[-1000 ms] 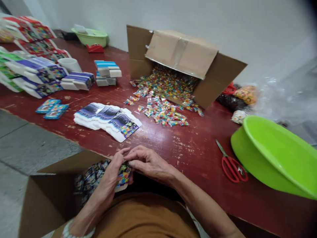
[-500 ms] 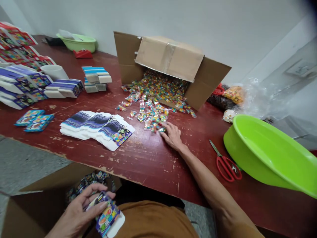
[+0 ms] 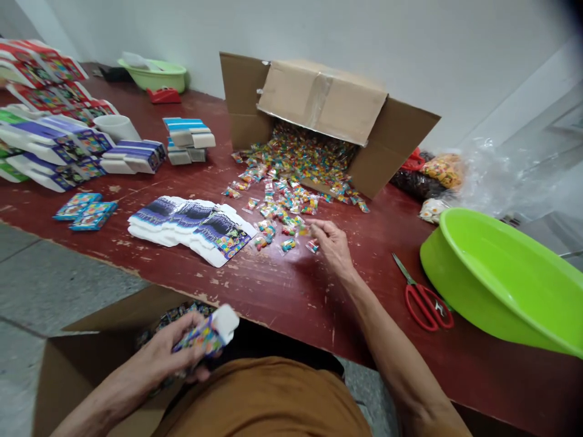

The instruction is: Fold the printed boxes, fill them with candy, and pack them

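My left hand (image 3: 182,349) is closed around a small printed purple carton (image 3: 204,340), held low in front of the table edge. The carton's white end flap (image 3: 226,321) sticks up toward the table. Over the table, my right hand (image 3: 334,246) has thumb and fingers pinched at a small wrapped candy (image 3: 303,231). More wrapped candies (image 3: 288,245) lie loose just left of those fingers. Behind them a cardboard box (image 3: 319,97) lies on its side, with a heap of candies (image 3: 314,152) spilling from its mouth. Flattened purple cartons (image 3: 182,221) are fanned out to the left.
Red-handled scissors (image 3: 426,303) and a large green basin (image 3: 501,279) are at the right. Stacked cartons (image 3: 59,142) and a white cup (image 3: 117,128) stand at the left. Below the table edge, an open cardboard box (image 3: 77,376) holds small dark packs (image 3: 170,318).
My right hand has shifted from the loose candies and lifted slightly, pinching one. My left hand has raised and turned the carton so its flap points up. The view has shifted slightly.
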A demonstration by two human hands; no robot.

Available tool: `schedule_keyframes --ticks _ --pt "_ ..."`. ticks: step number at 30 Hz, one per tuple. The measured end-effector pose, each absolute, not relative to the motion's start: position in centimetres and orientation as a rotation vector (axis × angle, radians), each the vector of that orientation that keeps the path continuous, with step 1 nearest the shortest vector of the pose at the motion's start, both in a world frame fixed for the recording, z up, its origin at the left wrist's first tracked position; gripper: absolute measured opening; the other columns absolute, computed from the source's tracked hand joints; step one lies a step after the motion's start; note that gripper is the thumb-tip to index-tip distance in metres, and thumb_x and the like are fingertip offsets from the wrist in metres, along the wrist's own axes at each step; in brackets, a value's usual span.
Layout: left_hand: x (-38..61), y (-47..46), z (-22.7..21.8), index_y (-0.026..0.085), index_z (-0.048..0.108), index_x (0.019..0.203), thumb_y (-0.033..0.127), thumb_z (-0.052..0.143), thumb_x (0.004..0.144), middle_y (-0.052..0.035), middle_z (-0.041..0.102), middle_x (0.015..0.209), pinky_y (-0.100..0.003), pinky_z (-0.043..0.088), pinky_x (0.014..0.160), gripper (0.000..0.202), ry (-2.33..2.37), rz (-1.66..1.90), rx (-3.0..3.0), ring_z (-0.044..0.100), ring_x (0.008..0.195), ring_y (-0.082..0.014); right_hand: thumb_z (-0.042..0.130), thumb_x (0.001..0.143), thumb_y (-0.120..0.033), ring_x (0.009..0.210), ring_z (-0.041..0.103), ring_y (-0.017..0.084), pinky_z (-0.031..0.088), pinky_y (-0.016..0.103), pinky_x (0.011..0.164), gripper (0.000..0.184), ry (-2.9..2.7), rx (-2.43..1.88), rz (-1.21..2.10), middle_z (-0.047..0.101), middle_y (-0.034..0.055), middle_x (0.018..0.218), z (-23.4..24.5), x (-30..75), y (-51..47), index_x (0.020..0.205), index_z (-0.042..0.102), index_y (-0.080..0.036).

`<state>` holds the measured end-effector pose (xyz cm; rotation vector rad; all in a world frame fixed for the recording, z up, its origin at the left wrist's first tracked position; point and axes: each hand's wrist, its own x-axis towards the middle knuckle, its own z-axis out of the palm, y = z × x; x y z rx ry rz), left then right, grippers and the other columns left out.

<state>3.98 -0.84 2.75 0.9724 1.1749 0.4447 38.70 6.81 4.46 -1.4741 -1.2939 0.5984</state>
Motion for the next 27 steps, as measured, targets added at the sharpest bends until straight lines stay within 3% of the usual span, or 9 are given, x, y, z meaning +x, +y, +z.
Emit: schedule_keyframes --ticks 4,9,15,19,22,24,27 --pt "7.3 -1.1 4.1 0.020 0.064 0.112 0.043 0.087 0.068 -0.0095 0.077 0.095 -0.029 0.054 0.061 0.055 1.108 0.586 0.898 0.073 0.067 -0.0217 0.073 0.081 -0.037 0.066 0.061 0.013 0.049 0.026 0.062 0.029 -1.310 -1.170 1.159 0.071 0.0002 0.080 5.4 32.7 2.3 0.105 0.073 -0.021" --pt "8.8 -1.4 4.6 0.018 0.069 0.108 0.037 0.089 0.067 -0.0074 0.076 0.096 -0.026 0.054 0.067 0.049 0.972 0.566 0.950 0.071 0.071 -0.0179 0.073 0.082 -0.024 0.067 0.062 0.012 0.047 0.024 0.062 0.008 -1.502 -1.170 0.966 0.072 0.0008 0.079 5.8 28.7 0.1 0.088 0.072 -0.019" --pt "10.1 -1.7 5.0 0.018 0.063 0.108 0.035 0.084 0.071 -0.0025 0.072 0.086 -0.022 0.049 0.057 0.045 0.834 0.568 0.978 0.067 0.058 -0.0130 0.071 0.086 -0.020 0.068 0.063 0.013 0.048 0.025 0.065 0.010 -1.814 -1.128 0.934 0.072 0.0013 0.079 6.8 28.5 0.6 0.095 0.073 -0.018" --pt "11.1 -1.5 5.4 0.020 0.059 0.106 0.027 0.085 0.063 0.0009 0.069 0.079 -0.022 0.047 0.049 0.050 0.815 0.709 0.814 0.065 0.051 -0.0136 0.064 0.094 -0.028 0.081 0.063 0.017 0.048 0.034 0.084 0.012 -1.914 -1.111 0.926 0.071 0.0018 0.082 6.7 28.5 0.4 0.092 0.074 -0.023" --pt "11.4 -1.3 5.8 0.019 0.060 0.103 0.043 0.078 0.073 -0.0018 0.070 0.072 -0.025 0.049 0.047 0.043 0.837 0.794 0.712 0.063 0.048 -0.0156 0.059 0.097 -0.030 0.104 0.061 0.019 0.045 0.039 0.099 0.015 -1.654 -1.061 0.998 0.069 0.0043 0.108 6.3 28.7 0.3 0.105 0.071 -0.026" --pt "11.6 -1.3 6.0 0.016 0.061 0.099 0.058 0.069 0.078 -0.0058 0.071 0.069 -0.027 0.050 0.045 0.047 0.874 0.787 0.650 0.063 0.047 -0.0182 0.065 0.093 -0.035 0.094 0.063 0.018 0.051 0.036 0.087 0.026 -1.379 -1.033 1.275 0.066 0.0042 0.109 5.9 28.8 0.3 0.118 0.065 -0.027" --pt "11.9 -1.5 5.8 0.014 0.062 0.098 0.057 0.069 0.078 -0.0046 0.069 0.064 -0.027 0.050 0.041 0.047 0.932 0.796 0.641 0.061 0.044 -0.0178 0.080 0.079 -0.040 0.069 0.061 0.013 0.052 0.027 0.062 0.049 -1.092 -0.903 1.803 0.067 0.0022 0.096 5.3 28.5 0.2 0.121 0.060 -0.025"
